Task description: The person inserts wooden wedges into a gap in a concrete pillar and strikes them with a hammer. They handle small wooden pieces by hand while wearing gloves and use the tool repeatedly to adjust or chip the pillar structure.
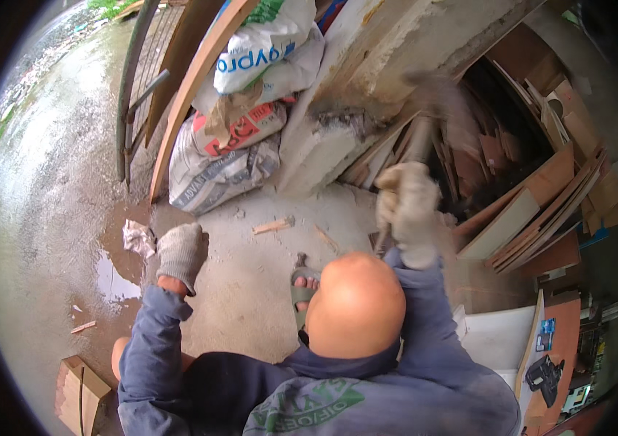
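Floor: rough concrete floor [236,305], wet and shiny along its left side, with a wood block [69,385] near its lower left corner.
Left fist: from where I stand, the gloved left hand [182,251] is curled tight beside a crumpled scrap [139,238], well apart from the tool; I cannot tell whether anything is inside it.
Sacks: filled sacks [240,156] are piled beyond that fist, against the left side of a concrete post [316,163].
Middle gap: between the hands lies room for moving, with a wood scrap [273,225] on the floor; a bare knee [356,305] bounds it on the near side.
Post edge: the post's chipped lower part stands left of the tool; whether they touch, I cannot judge.
Hammer: what looks like a hammer [419,142], its head blurred, points away from the body, long axis tipped slightly right.
Right grip: the gloved right hand [407,211] is much the nearer one, its blurred fingers wrapped around the handle's near end.
Right edge: leaning boards [516,190] crowd that side, leaving less room than the middle.
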`<state>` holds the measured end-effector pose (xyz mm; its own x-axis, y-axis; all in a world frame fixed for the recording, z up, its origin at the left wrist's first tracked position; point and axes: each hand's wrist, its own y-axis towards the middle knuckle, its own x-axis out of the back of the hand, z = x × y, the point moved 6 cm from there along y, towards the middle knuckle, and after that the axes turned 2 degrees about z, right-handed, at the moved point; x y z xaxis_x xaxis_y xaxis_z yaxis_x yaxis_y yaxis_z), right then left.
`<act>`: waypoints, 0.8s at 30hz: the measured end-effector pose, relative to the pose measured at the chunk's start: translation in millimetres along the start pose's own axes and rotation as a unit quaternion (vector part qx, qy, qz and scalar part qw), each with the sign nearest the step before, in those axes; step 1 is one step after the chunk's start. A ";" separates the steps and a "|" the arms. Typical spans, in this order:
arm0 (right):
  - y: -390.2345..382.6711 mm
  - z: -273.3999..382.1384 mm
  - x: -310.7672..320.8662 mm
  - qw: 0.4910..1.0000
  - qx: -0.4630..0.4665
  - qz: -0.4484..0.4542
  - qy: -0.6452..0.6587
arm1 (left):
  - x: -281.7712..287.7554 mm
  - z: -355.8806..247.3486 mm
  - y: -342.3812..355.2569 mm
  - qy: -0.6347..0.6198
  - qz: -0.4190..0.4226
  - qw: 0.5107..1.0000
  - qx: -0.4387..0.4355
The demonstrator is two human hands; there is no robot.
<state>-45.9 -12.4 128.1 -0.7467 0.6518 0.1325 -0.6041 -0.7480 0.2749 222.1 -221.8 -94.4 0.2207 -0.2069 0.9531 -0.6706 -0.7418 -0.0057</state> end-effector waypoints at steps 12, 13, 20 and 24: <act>18.2 -108.5 38.7 0.975 -0.192 -0.020 -0.106 | 2.0 -16.7 8.1 -0.017 0.015 1.000 -0.014; 22.1 -93.4 25.3 0.984 -0.156 -0.015 -0.082 | 5.8 -9.6 10.5 -0.019 0.015 1.000 0.002; 7.9 126.8 -33.3 0.945 0.257 0.195 0.044 | -11.9 7.8 7.1 -0.018 0.038 0.999 0.017; 1.0 81.1 -22.8 0.944 0.241 0.185 0.125 | -11.9 11.1 11.4 -0.006 0.031 0.999 0.019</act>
<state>-6.9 -17.8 202.6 -0.9606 0.2618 0.0930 -0.1361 -0.7354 0.6639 219.8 -234.8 -109.2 0.1880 -0.2600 0.9471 -0.6564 -0.7506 -0.0758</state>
